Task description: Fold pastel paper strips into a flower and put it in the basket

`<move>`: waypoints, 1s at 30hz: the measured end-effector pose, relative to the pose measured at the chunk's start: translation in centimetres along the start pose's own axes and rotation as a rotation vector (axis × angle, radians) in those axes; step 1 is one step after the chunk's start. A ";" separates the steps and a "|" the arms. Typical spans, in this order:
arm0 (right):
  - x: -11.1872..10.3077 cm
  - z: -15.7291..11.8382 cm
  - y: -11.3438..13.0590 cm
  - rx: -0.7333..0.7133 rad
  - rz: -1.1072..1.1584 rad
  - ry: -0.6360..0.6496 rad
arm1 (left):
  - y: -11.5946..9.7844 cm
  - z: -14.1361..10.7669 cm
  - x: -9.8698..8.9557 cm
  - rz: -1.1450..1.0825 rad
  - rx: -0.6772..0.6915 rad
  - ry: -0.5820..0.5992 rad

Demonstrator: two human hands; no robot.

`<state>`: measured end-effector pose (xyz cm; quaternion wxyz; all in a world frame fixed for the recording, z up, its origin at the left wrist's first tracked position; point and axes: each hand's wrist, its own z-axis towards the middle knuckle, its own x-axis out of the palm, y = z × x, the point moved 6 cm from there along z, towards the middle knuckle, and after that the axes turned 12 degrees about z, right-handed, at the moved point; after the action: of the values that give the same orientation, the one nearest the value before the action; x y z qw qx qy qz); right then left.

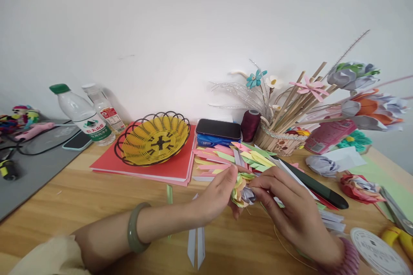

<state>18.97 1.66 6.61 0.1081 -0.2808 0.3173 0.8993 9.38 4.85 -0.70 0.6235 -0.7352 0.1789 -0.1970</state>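
A folded-paper flower (242,190) in yellow, peach and pale lavender is held between both hands above the wooden table. My left hand (217,193), with a jade-green bangle on its wrist, grips it from the left; part of its fingers is behind the flower. From the right, my right hand (287,206) pinches the flower's lavender petals with thumb and fingertips. A thin cord (280,240) trails below the right hand. Just behind the hands lies a pile of folded paper strips (222,154) in pink, green, yellow and white. Two lavender strips (196,245) rest beside my left forearm.
A yellow woven basket (155,142) sits on red paper (106,163) at the left, near a water bottle (84,114). Behind are a phone (218,128), a thread spool (250,125) and a stick-filled pot (274,139). Scissors (396,215) and a white reel (377,249) lie right.
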 end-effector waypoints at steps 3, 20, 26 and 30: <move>0.3 0.1 -0.4 0.079 0.033 0.026 | 0.1 0.0 0.0 -0.006 0.000 -0.003; 0.1 -1.0 1.6 -0.415 -0.540 0.081 | -0.2 0.0 -0.3 0.012 -0.020 -0.055; 0.3 -0.9 1.7 -0.445 -0.573 0.118 | -0.2 -0.1 -0.3 0.046 -0.017 -0.046; 0.3 -1.0 1.3 -0.412 -0.578 0.085 | 0.0 -0.1 -0.2 0.050 -0.031 -0.040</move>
<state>18.66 0.02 6.51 0.2860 -0.4121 0.0407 0.8642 9.13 4.90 -0.65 0.6201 -0.7439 0.1878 -0.1637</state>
